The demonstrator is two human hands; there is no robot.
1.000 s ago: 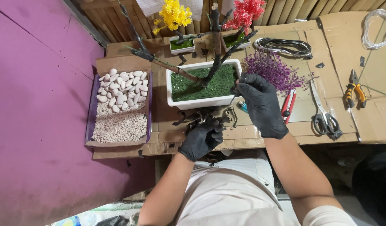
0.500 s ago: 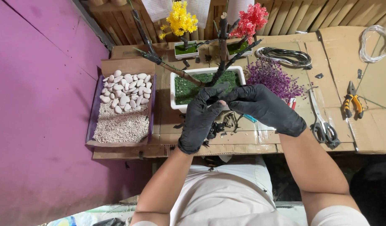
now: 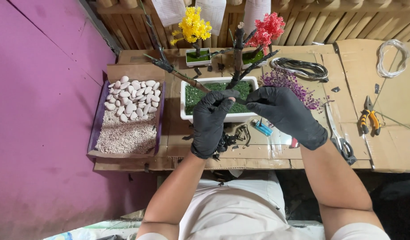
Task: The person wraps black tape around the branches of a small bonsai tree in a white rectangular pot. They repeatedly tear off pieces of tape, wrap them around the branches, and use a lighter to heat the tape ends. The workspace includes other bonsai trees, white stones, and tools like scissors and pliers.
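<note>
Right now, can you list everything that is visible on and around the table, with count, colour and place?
planter: 1, white with green moss, table centre, holds dark bare branches
small pots: 2, white, at the back; one with a yellow flower tree, one with a red
box of stones: 1, purple, left; white pebbles above pale gravel
purple sprigs: 1 bunch, right of the planter
dark wire coil: 1, back right
white wire coil: 1, far right
pliers: 1, orange handles, right
scissors: 1, grey, right of the right hand
lighter: 1, blue, in front of the planter
dark scraps: a pile, front edge
left hand: black glove, pinching a thin dark piece
right hand: black glove, pinching its other end
</note>
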